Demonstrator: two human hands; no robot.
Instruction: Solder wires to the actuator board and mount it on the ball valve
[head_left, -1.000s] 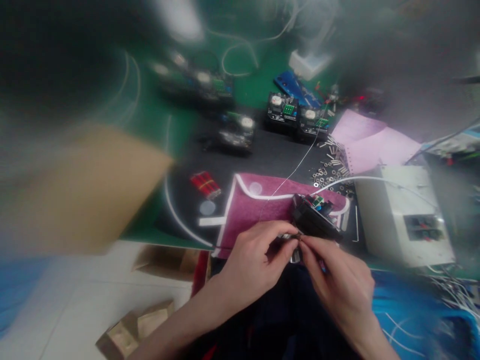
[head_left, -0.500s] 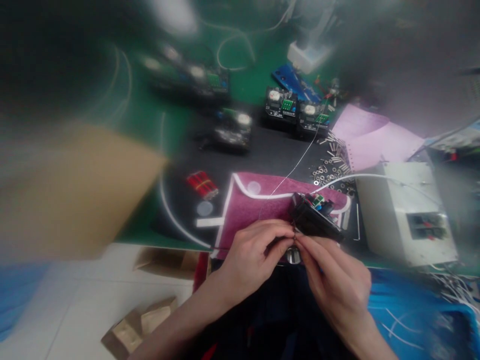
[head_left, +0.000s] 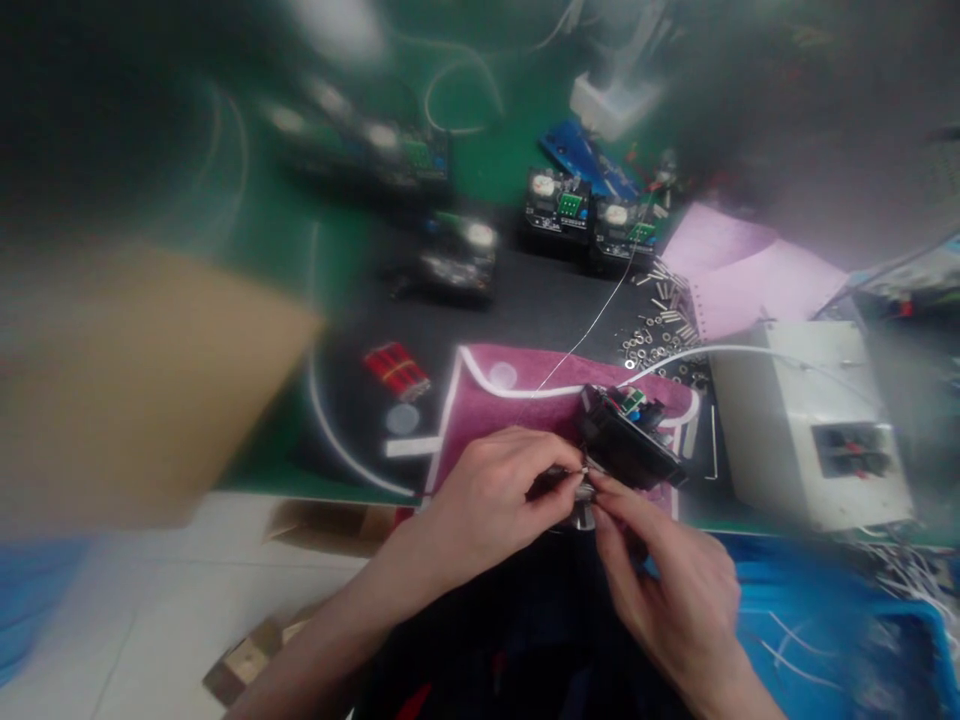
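Observation:
My left hand is closed in a pinch, thumb and forefinger on something tiny beside the black device housing. Opposite it, my right hand also pinches, its fingertips meeting the left ones; what lies between them is too small to name. Just below the fingertips shows a shiny metal cylinder, partly hidden by my hands. The tilted housing has a green circuit part at its upper end and rests on a maroon cloth with white edging. A thin silvery wire runs down toward my left hand.
Loose metal pins and rings lie right of the black mat. Farther back stand circuit-board units. A white metal box is at right, a bundle of red parts at left, and a blue bin lower right.
My hands stay together at the housing. The right fingertips have shifted slightly lower and the left hand a little upward, covering more of the metal cylinder. The whole view has drifted slightly.

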